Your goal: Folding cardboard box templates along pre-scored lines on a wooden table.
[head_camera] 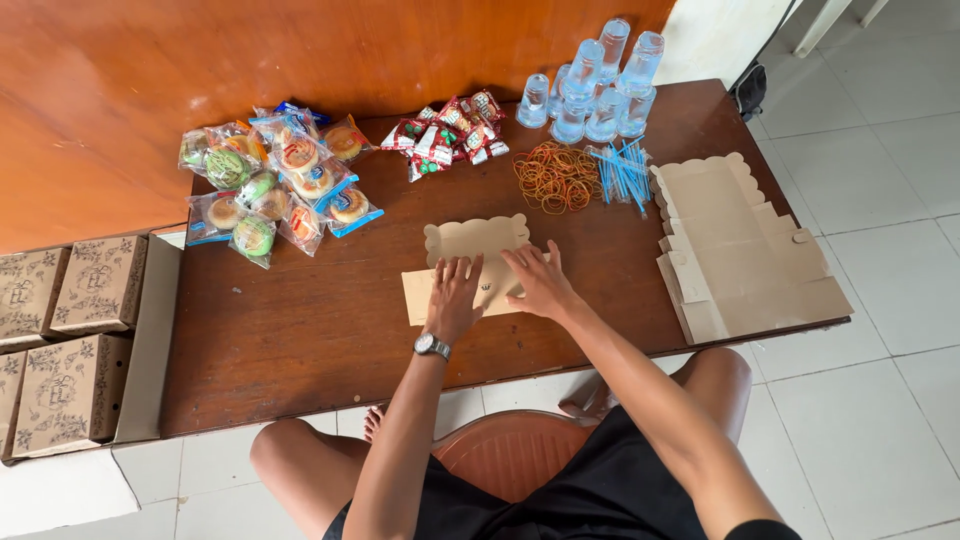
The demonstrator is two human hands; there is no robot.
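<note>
Flat cardboard box blank (470, 262) lies mid-table, towards the near edge. Left hand (455, 297) and right hand (540, 283) both press on it, fingers spread, gripping nothing. Risk: uneven pressure could skew a crease, or the blank slides on the table (300, 340).

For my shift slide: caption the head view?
Both hands, left and right, press a flat cardboard box blank on a brown table.
</note>
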